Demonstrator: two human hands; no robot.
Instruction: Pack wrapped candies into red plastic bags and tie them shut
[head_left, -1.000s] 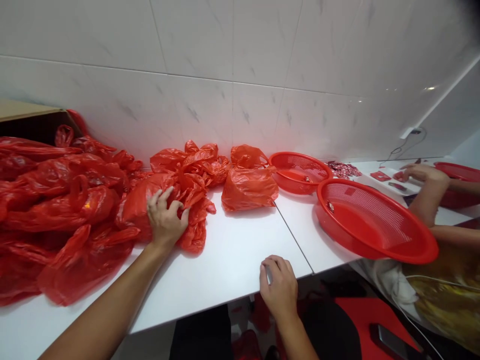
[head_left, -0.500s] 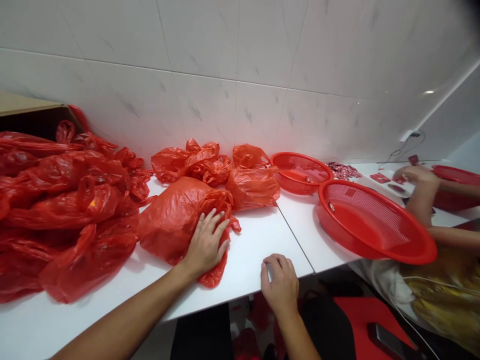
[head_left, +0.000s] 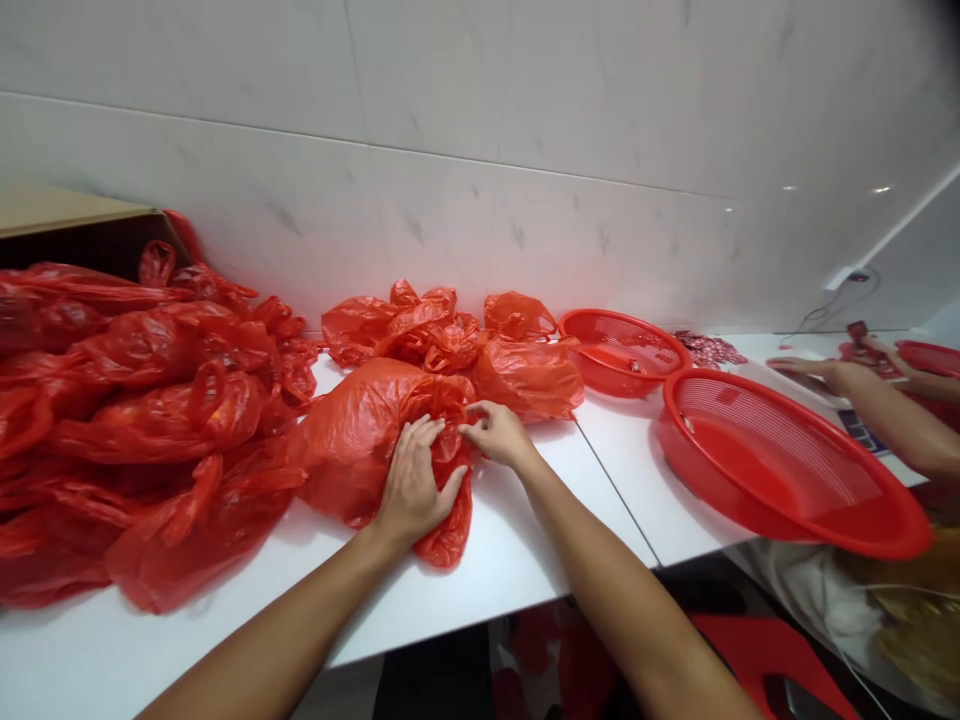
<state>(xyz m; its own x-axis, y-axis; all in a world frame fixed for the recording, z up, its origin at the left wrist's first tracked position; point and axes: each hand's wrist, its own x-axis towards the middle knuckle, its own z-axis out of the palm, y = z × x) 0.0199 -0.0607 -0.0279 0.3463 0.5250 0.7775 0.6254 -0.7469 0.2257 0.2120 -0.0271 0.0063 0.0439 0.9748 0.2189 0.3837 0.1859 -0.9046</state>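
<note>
A full red plastic bag [head_left: 349, 425] lies on the white table in front of me, its gathered, crumpled mouth turned to the right. Flat on its right part rests my left hand [head_left: 411, 485], fingers stretched out and thumb apart. My right hand [head_left: 501, 434] is at the crumpled mouth, thumb and index finger pinched on the plastic. Just behind are crumpled red bags [head_left: 401, 325] and another red bag [head_left: 529, 375], close to the wall. What the full bag contains is hidden.
Many filled red bags [head_left: 150, 410] are piled at the left before a cardboard box [head_left: 67, 212]. Two red plastic baskets [head_left: 795, 470] stand at the right. Beyond them a co-worker's arm [head_left: 885, 410] reaches over the table. A seam [head_left: 619, 490] crosses the tabletop.
My right hand has moved from the table's front edge up and left to the bag's mouth and pinched it. My left hand stays on the bag. The view has shifted slightly.
</note>
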